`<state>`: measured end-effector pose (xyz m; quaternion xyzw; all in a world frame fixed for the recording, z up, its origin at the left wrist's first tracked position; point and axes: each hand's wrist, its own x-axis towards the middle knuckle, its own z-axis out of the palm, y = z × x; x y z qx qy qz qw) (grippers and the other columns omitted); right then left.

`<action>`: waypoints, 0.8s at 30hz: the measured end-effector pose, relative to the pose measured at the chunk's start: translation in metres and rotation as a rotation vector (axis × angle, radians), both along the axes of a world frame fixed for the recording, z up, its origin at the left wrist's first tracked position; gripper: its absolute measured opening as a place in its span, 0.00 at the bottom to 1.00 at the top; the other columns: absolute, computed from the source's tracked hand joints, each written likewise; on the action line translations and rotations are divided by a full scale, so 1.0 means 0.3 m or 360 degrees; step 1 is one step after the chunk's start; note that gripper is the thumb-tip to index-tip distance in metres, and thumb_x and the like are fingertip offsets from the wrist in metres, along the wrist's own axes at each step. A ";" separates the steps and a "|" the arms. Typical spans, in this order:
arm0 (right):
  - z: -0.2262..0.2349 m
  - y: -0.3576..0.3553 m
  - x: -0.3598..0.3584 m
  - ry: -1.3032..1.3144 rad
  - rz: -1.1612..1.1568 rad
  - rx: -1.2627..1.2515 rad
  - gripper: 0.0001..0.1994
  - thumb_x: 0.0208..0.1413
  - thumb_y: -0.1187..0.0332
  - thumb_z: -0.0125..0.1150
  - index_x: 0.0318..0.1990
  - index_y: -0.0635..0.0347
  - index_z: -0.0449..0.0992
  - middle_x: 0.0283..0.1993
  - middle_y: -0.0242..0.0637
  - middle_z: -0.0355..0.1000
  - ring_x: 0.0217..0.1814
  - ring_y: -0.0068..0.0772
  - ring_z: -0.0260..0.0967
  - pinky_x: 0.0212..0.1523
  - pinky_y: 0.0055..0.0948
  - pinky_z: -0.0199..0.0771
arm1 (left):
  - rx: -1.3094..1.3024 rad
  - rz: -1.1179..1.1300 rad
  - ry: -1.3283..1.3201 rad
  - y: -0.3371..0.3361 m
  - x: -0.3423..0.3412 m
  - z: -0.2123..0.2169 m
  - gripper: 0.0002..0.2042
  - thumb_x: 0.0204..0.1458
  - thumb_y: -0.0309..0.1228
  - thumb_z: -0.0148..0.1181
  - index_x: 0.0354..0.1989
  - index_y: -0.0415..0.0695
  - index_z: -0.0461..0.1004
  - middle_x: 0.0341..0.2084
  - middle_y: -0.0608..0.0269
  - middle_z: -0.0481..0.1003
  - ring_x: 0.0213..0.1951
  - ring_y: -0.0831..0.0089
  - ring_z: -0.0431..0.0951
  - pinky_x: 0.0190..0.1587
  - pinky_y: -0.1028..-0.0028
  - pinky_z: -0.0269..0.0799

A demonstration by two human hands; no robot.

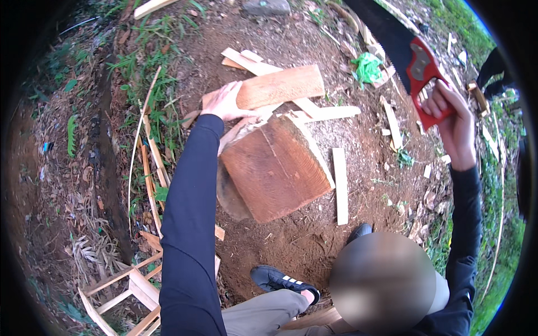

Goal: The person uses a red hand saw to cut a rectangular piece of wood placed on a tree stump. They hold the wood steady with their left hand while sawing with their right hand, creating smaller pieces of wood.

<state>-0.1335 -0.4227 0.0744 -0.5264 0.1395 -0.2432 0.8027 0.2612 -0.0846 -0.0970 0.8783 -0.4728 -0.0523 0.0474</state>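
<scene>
Beyond the squared brown wooden block (280,168), the left hand (228,103) lies spread on a flat pale-brown wooden plank (286,87); the right hand (457,119) clasps a red-handled, dark-bladed saw (401,53). Best hold the plank steady, fingers clear of the teeth.

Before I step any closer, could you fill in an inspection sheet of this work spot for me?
Surface: brown soil, uneven, littered with wood scraps.
Job's things: wooden plank lying across pale slats; red-handled handsaw raised at upper right; squared wood block in the middle.
Clutter: green plastic bag at upper right; wooden frame at lower left.
Grippers: left fingers spread on the plank; right fingers closed around the saw's handle.
Cables: nothing seen.
Surroundings: grass along the right.
</scene>
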 end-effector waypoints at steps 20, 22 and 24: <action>0.126 0.398 -0.338 -0.0031 -0.0604 -0.0686 0.09 0.69 0.68 0.50 0.36 0.63 0.70 0.16 0.20 0.55 0.13 0.10 0.45 0.15 0.18 0.43 | -0.0552 0.0226 0.0464 0.081 -0.654 0.436 0.50 0.39 0.61 0.72 0.69 0.47 0.59 0.63 0.38 0.65 0.64 0.46 0.66 0.64 0.54 0.64; 0.273 0.411 -0.337 -0.0036 -0.0456 -0.0825 0.10 0.69 0.68 0.50 0.34 0.61 0.69 0.15 0.21 0.55 0.13 0.10 0.45 0.15 0.18 0.43 | -0.0245 0.0108 0.0363 0.147 -0.764 0.437 0.69 0.25 0.68 0.74 0.76 0.52 0.39 0.72 0.38 0.45 0.72 0.40 0.47 0.69 0.41 0.50; 0.438 0.444 -0.328 -0.0045 -0.0290 -0.0916 0.12 0.69 0.67 0.51 0.31 0.59 0.68 0.15 0.22 0.55 0.13 0.11 0.47 0.15 0.19 0.44 | 0.0005 0.0133 0.0160 0.221 -0.826 0.386 0.76 0.17 0.71 0.74 0.76 0.53 0.34 0.74 0.39 0.32 0.74 0.40 0.34 0.66 0.28 0.43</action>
